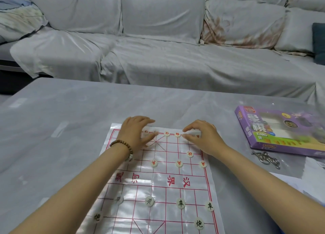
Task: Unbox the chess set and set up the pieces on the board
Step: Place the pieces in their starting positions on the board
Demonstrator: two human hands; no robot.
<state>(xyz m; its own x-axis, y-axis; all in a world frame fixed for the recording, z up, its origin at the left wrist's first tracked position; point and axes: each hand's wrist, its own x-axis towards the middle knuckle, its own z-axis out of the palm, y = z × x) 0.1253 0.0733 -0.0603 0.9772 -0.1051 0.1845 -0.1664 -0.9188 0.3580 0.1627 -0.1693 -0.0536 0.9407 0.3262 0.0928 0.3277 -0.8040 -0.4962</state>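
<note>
Clearly the thin, glossy plastic board [158,177], creased and lying on the table [70,110], could slide or wrinkle under the left hand [136,133] and right hand [202,137] and scatter the small round pale pieces [179,164]. Both hands hover at the far row, fingers loosely curled; whether either pinches a piece, I cannot tell. The purple cardboard box [263,138] lies well apart at right.

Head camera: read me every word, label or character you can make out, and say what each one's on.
"XIANG QI": purple game box, seen upside down.
"汉界": red, plastic board sheet, midline.
"卒": black, pieces and.
"炮": black, piece.
Red-marked pieces, other box print: too blurred.
</note>
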